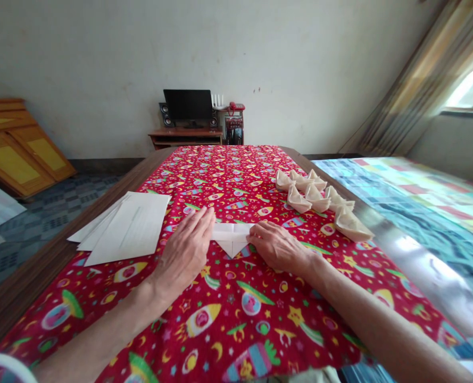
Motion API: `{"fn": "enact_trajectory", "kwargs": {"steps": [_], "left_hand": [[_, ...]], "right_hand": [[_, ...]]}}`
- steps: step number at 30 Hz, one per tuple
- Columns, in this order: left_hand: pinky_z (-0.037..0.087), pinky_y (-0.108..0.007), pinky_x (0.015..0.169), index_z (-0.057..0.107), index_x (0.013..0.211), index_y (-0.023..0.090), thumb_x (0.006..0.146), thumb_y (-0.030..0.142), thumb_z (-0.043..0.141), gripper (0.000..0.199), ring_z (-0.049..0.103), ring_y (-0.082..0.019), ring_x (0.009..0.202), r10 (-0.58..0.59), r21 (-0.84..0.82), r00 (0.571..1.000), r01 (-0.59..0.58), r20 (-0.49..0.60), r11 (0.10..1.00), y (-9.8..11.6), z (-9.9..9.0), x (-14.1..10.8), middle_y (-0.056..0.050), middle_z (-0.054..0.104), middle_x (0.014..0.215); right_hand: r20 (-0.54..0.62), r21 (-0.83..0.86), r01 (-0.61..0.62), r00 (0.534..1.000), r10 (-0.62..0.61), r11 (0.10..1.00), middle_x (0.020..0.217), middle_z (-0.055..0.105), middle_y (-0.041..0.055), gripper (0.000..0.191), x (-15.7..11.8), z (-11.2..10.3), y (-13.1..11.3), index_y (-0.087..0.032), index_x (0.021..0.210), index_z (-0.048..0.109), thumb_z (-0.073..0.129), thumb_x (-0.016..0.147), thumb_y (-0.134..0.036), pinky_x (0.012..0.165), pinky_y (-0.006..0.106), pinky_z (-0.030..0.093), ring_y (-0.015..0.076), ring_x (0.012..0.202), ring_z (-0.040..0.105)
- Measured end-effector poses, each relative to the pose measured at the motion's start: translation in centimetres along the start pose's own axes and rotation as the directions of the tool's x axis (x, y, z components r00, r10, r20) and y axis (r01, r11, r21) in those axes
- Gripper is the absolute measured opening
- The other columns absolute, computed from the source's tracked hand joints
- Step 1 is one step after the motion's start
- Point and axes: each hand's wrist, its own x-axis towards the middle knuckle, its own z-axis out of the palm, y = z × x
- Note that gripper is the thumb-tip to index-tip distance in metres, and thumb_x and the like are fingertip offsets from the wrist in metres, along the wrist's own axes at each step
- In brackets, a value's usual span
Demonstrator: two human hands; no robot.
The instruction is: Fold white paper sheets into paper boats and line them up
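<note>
A partly folded sheet of white paper [232,234] lies on the red cloth, with a flat band along its far side and a triangular point facing me. My left hand [190,234] rests at the paper's left end, its fingers stretched out and close together. At the right end, the curled fingers of my right hand [274,242] grip the paper's edge; their tips are partly hidden. Several folded paper boats [351,224] stand to the right of my right hand. Left of my left hand is a fanned stack of white paper sheets [134,226].
A red patterned cloth [236,183] covers the middle of the wooden table [32,266]. Beyond it, a monitor [188,106] with speakers stands on a small desk beside a red telephone [235,107]. A bed [412,213] is at the right, a wooden cabinet [21,146] at the left.
</note>
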Motion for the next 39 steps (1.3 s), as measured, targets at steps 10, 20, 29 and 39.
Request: {"fn": "enact_trajectory", "kwargs": {"steps": [10, 20, 29, 39], "left_hand": [[0.029, -0.041, 0.111, 0.035, 0.139, 0.014, 0.098, 0.036, 0.027, 0.047, 0.027, -0.021, 0.137, 0.203, -0.333, 0.963, -0.136, 0.176, 0.933, 2.3, 2.5, 0.0, -0.011, 0.036, 0.145], [0.029, -0.041, 0.111, 0.037, 0.138, 0.012, 0.096, 0.03, 0.033, 0.046, 0.027, -0.021, 0.137, 0.234, -0.351, 0.958, -0.165, 0.166, 0.922, 1.6, 2.2, -0.2, -0.012, 0.034, 0.146], [0.028, -0.039, 0.111, 0.038, 0.138, 0.014, 0.097, 0.032, 0.031, 0.045, 0.03, -0.018, 0.136, 0.177, -0.261, 0.959, -0.116, 0.223, 0.958, -0.6, 1.8, -1.9, -0.009, 0.036, 0.145], [0.041, -0.038, 0.103, 0.059, 0.12, 0.015, 0.095, 0.029, 0.035, 0.037, 0.051, -0.019, 0.121, 0.037, -0.356, 0.992, 0.009, 0.12, 0.934, -2.8, 2.5, -1.9, -0.009, 0.058, 0.128]], "right_hand": [[-0.098, 0.002, -0.127, 0.987, 0.127, 0.992, 0.091, 0.065, 0.0086, 0.026, 0.5, -0.3, -1.7, -0.016, 0.086, 0.063, 0.04, 0.094, -0.027, 0.083, 0.037, 0.041, 0.0195, 0.086, 0.058], [-0.044, 0.101, -0.167, 0.984, 0.172, 0.981, 0.136, 0.046, 0.0183, 0.053, -1.2, 0.3, -4.2, -0.005, 0.135, 0.042, 0.038, 0.095, -0.039, 0.107, 0.047, 0.033, 0.0274, 0.128, 0.042], [-0.051, 0.067, -0.255, 0.965, 0.258, 0.965, 0.128, 0.055, 0.0153, 0.042, -1.9, 0.2, -3.4, -0.01, 0.127, 0.052, 0.037, 0.096, -0.035, 0.105, 0.049, 0.034, 0.0251, 0.121, 0.05], [-0.088, 0.077, -0.302, 0.947, 0.308, 0.95, 0.109, 0.067, 0.0094, 0.029, -1.3, 0.2, -2.9, -0.017, 0.101, 0.063, 0.037, 0.096, -0.03, 0.094, 0.039, 0.041, 0.0216, 0.105, 0.06]]}}
